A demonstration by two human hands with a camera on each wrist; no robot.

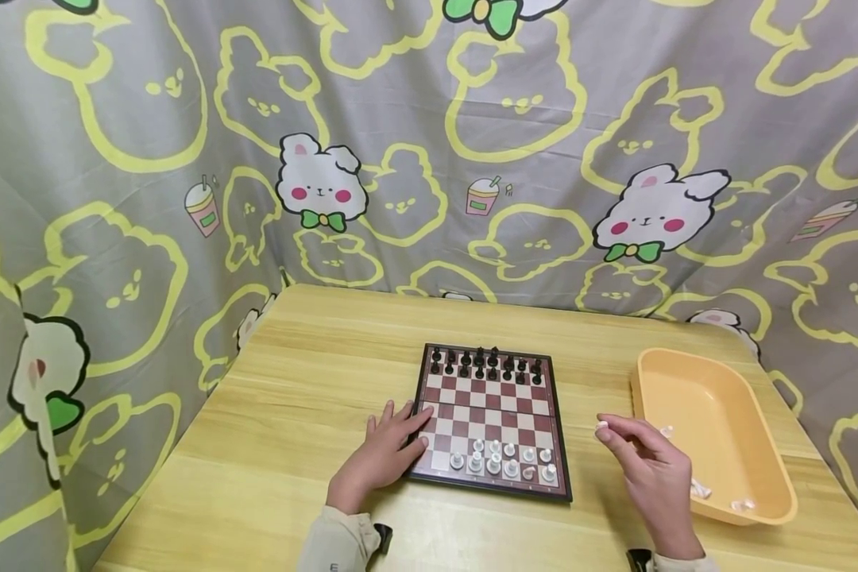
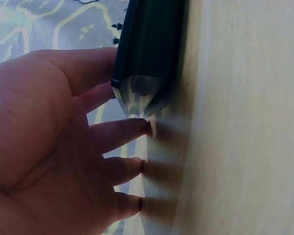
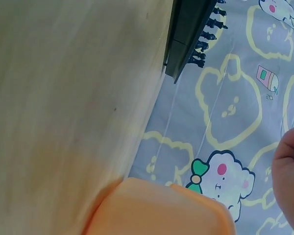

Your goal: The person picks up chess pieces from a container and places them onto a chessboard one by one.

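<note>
On the table lies a chessboard [image 1: 465, 417] in red-brown and white squares. Black chess pieces [image 1: 480, 373] stand in two rows along its far side. Several white chess pieces [image 1: 494, 463] are on the two near rows, whose left end has bare squares. My left hand [image 1: 380, 454] rests at the board's left edge, thumb and index finger on the board, the other fingers spread and touching the table. Right of the board, my right hand [image 1: 651, 469] pinches a small white chess piece [image 1: 602, 426] between thumb and fingertips. Only part of this hand shows in the right wrist view.
An orange-yellow tray [image 1: 729, 389] stands right of the board, beside my right hand. A few white chess pieces [image 1: 743, 504] lie inside it. A grey curtain [image 1: 400, 119] with rabbit prints hangs behind and at the sides of the wooden table [image 1: 314, 357].
</note>
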